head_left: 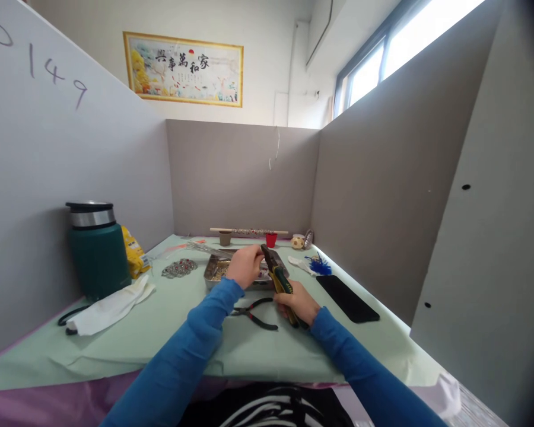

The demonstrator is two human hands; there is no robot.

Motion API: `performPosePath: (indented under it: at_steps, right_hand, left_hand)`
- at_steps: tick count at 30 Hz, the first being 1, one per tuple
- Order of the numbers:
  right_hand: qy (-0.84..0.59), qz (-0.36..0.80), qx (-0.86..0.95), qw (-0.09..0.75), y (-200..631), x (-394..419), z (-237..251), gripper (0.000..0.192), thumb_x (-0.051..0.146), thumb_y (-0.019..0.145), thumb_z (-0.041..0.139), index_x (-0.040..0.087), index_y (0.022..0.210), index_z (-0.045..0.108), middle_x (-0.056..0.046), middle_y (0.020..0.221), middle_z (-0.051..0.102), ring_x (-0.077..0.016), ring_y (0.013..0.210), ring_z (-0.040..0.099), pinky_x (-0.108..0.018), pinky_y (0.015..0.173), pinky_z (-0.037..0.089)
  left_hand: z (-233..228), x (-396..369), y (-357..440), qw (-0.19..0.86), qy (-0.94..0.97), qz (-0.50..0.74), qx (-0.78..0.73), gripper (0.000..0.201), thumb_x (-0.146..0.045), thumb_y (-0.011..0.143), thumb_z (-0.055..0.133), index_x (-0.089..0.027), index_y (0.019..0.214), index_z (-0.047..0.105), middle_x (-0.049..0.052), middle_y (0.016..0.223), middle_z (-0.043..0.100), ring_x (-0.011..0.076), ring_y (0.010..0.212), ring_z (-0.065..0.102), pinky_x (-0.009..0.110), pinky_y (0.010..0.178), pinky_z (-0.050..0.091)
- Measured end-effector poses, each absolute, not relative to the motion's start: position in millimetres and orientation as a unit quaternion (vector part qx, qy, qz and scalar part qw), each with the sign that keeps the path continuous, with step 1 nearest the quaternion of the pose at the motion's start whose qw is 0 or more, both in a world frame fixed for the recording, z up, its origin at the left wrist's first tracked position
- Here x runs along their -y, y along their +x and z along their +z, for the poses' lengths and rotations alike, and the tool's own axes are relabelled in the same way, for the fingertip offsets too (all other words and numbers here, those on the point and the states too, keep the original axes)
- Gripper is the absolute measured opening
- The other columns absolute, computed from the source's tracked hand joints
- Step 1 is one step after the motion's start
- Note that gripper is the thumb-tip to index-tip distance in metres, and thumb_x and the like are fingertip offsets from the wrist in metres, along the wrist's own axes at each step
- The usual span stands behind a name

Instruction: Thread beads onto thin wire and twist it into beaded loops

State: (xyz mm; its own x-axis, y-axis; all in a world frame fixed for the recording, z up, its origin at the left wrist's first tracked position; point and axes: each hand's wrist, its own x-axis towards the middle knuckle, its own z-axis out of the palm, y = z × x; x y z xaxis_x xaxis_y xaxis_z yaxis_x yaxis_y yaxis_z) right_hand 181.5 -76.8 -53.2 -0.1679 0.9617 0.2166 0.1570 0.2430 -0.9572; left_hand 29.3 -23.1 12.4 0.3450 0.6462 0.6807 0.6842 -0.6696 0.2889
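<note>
Head view: right hand (299,301) grips cutter (276,274) handles; left hand (245,265) pinches something at its jaws, over tray (211,274). Keep fingers clear, cut square.

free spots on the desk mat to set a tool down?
Bare mat between the green flask with white cloth and the metal tray; also the near right, before the black pad. Crowded: the centre, where the left hand, right hand with yellow-handled pliers and black pliers sit.

We are looking from head height, forward and down, at the near surface (169,332) between partition walls (242,178).
</note>
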Motion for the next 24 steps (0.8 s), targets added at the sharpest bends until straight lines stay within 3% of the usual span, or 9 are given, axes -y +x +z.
performPosePath:
  at_steps: [3,5,7,11,13,15,17,21,24]
  right_hand:
    - [-0.415,0.439,0.636,0.481,184.3,82.7,-53.1,0.024,0.024,0.066,0.056,0.017,0.089,0.050,0.007,0.047,0.048,-0.0095,0.037,0.042,-0.023,0.039,0.037]
    - [-0.419,0.441,0.631,0.481,184.6,84.3,-52.4,0.025,0.025,0.066,0.056,0.017,0.089,0.050,0.007,0.047,0.047,-0.0099,0.037,0.042,-0.023,0.040,0.037]
    - [-0.443,0.421,0.635,0.472,182.9,83.9,-51.0,0.021,0.024,0.066,0.053,0.018,0.085,0.050,0.007,0.045,0.046,-0.0104,0.038,0.042,-0.024,0.040,0.036]
    - [-0.532,0.273,0.668,0.443,175.3,81.5,-46.2,0.012,0.016,0.060,0.050,0.018,0.073,0.051,0.003,0.053,0.051,-0.0125,0.049,0.047,-0.024,0.048,0.036]
    - [-0.564,0.210,0.667,0.439,172.7,81.1,-44.6,0.013,0.014,0.058,0.049,0.018,0.070,0.051,0.001,0.060,0.054,-0.0139,0.057,0.049,-0.025,0.053,0.036]
    - [-0.569,0.210,0.660,0.442,173.1,81.3,-45.3,0.011,0.015,0.058,0.049,0.018,0.068,0.050,0.001,0.059,0.053,-0.0139,0.057,0.049,-0.025,0.053,0.036]
    - [-0.537,0.275,0.659,0.449,176.5,81.8,-48.4,0.010,0.017,0.060,0.048,0.018,0.070,0.049,0.003,0.053,0.050,-0.0125,0.049,0.046,-0.025,0.048,0.036]
    - [-0.450,0.398,0.642,0.477,183.3,83.2,-54.5,0.022,0.020,0.063,0.050,0.018,0.084,0.049,0.006,0.048,0.047,-0.0105,0.038,0.041,-0.024,0.040,0.035]
    - [-0.453,0.415,0.625,0.481,182.0,83.1,-53.0,0.024,0.020,0.063,0.050,0.018,0.086,0.049,0.007,0.048,0.046,-0.0106,0.038,0.040,-0.024,0.040,0.036]
  left_hand:
    - [-2.2,3.3,19.2,-0.187,-0.793,-0.492,0.305,0.013,-0.027,0.080,0.049,-0.016,0.075,0.054,0.002,0.066,0.059,0.0130,0.063,0.054,0.025,0.062,0.043]
    - [-2.8,-0.8,18.5,-0.253,-0.779,-0.500,0.282,0.015,-0.029,0.078,0.050,-0.015,0.076,0.054,0.002,0.066,0.059,0.0125,0.062,0.054,0.024,0.061,0.043]
    - [5.8,5.2,21.9,-0.199,-0.790,-0.476,0.330,0.014,-0.028,0.077,0.051,-0.015,0.073,0.055,0.003,0.066,0.060,0.0140,0.063,0.056,0.025,0.061,0.043]
    - [33.0,33.4,35.1,0.084,-0.812,-0.330,0.474,0.006,-0.015,0.070,0.054,-0.015,0.072,0.060,0.011,0.073,0.064,0.0240,0.078,0.061,0.033,0.072,0.043]
    - [39.0,41.7,39.9,0.132,-0.815,-0.275,0.492,0.010,-0.010,0.066,0.055,-0.012,0.074,0.061,0.015,0.076,0.064,0.0273,0.082,0.061,0.035,0.073,0.043]
    - [35.3,39.4,40.0,0.126,-0.814,-0.300,0.481,0.011,-0.009,0.068,0.053,-0.012,0.075,0.061,0.016,0.077,0.065,0.0268,0.082,0.061,0.035,0.073,0.043]
    - [23.5,28.0,35.6,0.040,-0.813,-0.379,0.439,0.008,-0.016,0.073,0.052,-0.014,0.074,0.059,0.011,0.075,0.064,0.0220,0.077,0.060,0.032,0.072,0.043]
    - [-0.2,1.5,26.0,-0.281,-0.756,-0.495,0.323,0.017,-0.031,0.075,0.054,-0.014,0.072,0.055,0.003,0.064,0.061,0.0139,0.061,0.056,0.026,0.061,0.045]
    - [5.0,1.1,26.1,-0.294,-0.754,-0.481,0.338,0.016,-0.030,0.075,0.053,-0.014,0.072,0.056,0.004,0.065,0.061,0.0143,0.061,0.056,0.027,0.062,0.045]
